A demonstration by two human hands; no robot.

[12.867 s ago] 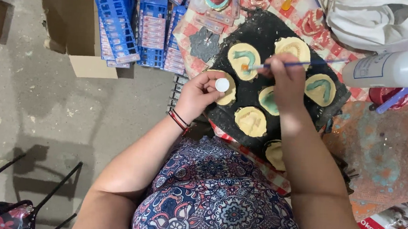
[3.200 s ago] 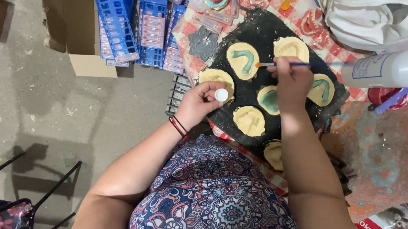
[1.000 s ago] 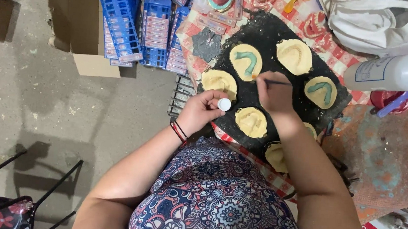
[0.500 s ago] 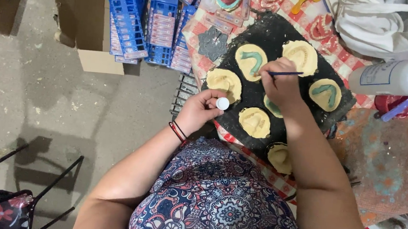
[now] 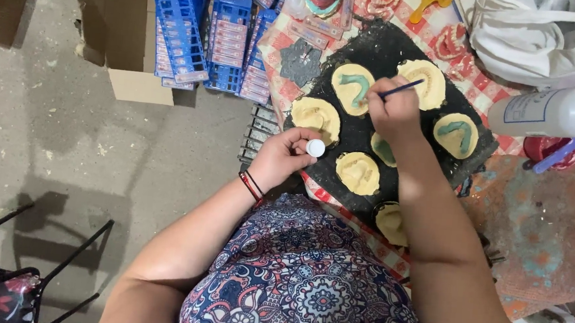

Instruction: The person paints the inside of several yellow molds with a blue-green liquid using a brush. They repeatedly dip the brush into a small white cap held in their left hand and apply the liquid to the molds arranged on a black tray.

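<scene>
Seven yellow plaster casts on black board — our right hand grips thin brush over green-painted cast; our left hand pinches small white cap at board's edge.

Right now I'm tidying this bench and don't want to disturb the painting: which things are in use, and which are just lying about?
In use:
right hand holding the thin brush
left hand holding a small white-capped bottle
yellow moulds on the black board

Lying about:
blue racks
white spray bottle
cardboard box
white bag
</scene>
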